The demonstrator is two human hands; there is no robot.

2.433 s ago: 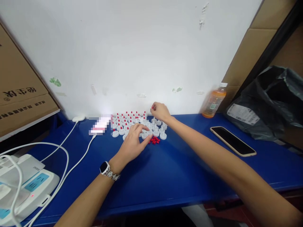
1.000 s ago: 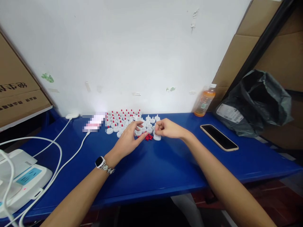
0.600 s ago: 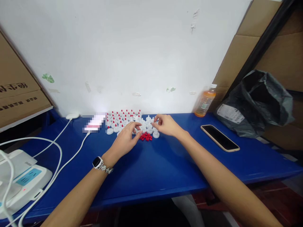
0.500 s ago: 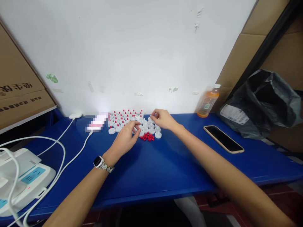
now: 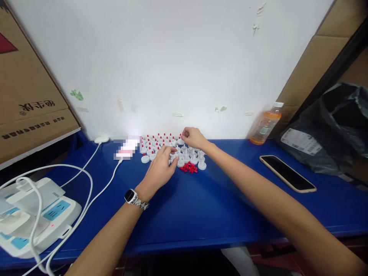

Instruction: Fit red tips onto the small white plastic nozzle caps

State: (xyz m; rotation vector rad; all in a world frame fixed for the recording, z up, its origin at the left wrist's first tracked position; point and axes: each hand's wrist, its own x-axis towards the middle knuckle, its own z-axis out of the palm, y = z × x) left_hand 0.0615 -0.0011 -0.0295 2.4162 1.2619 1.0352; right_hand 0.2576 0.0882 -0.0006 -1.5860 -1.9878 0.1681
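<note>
Several white caps (image 5: 193, 158) lie in a cluster on the blue table (image 5: 218, 207) near the wall. Those in the back rows (image 5: 156, 140) carry red tips. A small pile of loose red pieces (image 5: 189, 168) lies at the cluster's front edge. My left hand (image 5: 161, 166), with a watch (image 5: 130, 196) on its wrist, rests on the table, its fingertips pinched on a white cap at the cluster's front. My right hand (image 5: 193, 137) reaches to the back row, thumb and forefinger pinched on a red-tipped cap there.
A phone (image 5: 287, 178) lies face up at the right. An orange drink bottle (image 5: 264, 128) stands by the wall, next to a black plastic bag (image 5: 330, 134). At the left are a white power strip (image 5: 34, 214), white cables (image 5: 94, 195) and a cardboard box (image 5: 31, 107).
My right hand has moved from the front of the cluster, near the red pile, to the back row. My left hand stayed at the front caps. The view shifted slightly.
</note>
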